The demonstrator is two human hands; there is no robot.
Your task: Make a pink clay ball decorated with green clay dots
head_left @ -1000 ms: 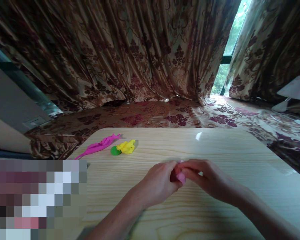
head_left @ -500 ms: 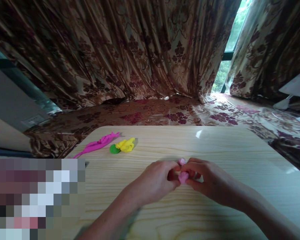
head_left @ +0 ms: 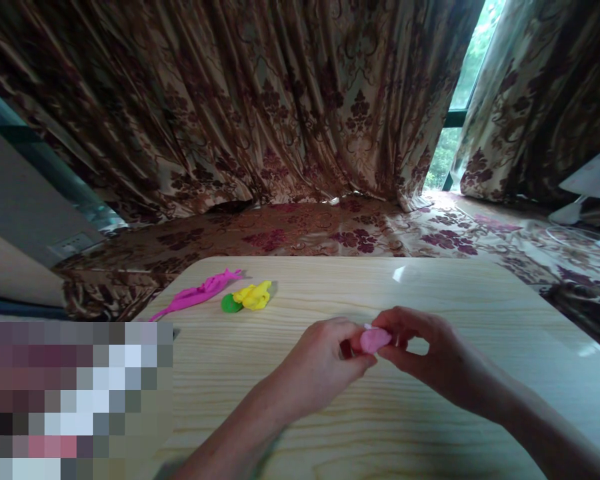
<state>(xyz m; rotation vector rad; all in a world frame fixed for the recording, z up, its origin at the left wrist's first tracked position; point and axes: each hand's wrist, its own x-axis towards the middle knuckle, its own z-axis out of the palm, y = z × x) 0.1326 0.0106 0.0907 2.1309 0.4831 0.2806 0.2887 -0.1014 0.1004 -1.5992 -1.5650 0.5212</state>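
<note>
A small lump of light pink modelling clay (head_left: 375, 341) is held between my two hands, above the wooden table. My left hand (head_left: 333, 353) pinches its left side with thumb and forefinger. From the right, my right hand (head_left: 413, 340) grips the other end of the lump with thumb and fingertips. A paler bit shows at the lump's upper edge, partly hidden by the fingers. Further off to the left lie a yellow piece of clay (head_left: 254, 295), a round green piece (head_left: 231, 303) touching it, and a long magenta piece (head_left: 200, 293).
The light wood-grain table (head_left: 430, 427) has rounded far corners. Beyond it is a ledge covered in patterned cloth (head_left: 305, 230), with a curtain (head_left: 280, 100) behind. A white lamp (head_left: 593, 180) stands at the right. A pixelated patch covers the lower left.
The pink clay has turned and now looks longer, lying more sideways. My right hand has shifted slightly right, and the paler bit beyond the lump is now mostly covered.
</note>
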